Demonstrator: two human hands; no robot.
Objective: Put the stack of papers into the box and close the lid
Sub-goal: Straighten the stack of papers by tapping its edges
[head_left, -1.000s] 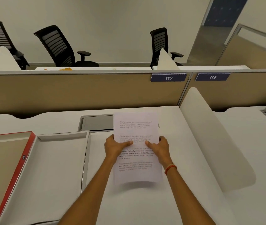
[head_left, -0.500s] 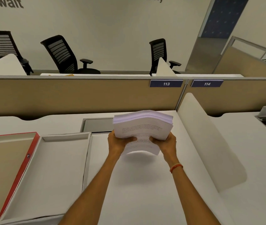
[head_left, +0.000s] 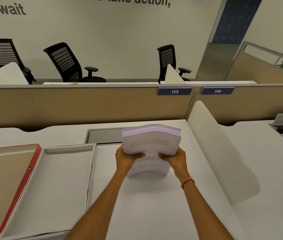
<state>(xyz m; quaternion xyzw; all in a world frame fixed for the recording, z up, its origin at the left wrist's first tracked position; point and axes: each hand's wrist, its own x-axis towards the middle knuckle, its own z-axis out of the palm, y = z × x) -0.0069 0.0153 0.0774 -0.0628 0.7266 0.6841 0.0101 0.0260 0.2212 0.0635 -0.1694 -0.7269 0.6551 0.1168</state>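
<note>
Both hands grip a thick stack of papers (head_left: 152, 144) above the smooth white desk (head_left: 154, 205): the left hand (head_left: 127, 157) and right hand (head_left: 174, 158) clamp its sides, bowing the printed sheets. The shallow cardboard box (head_left: 59, 179), red-edged lid (head_left: 21, 184) open, lies left.

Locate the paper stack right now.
Head view, centre: the paper stack is held above the desk in the grip of both hands, left hand and right hand, right of the open box.
</note>
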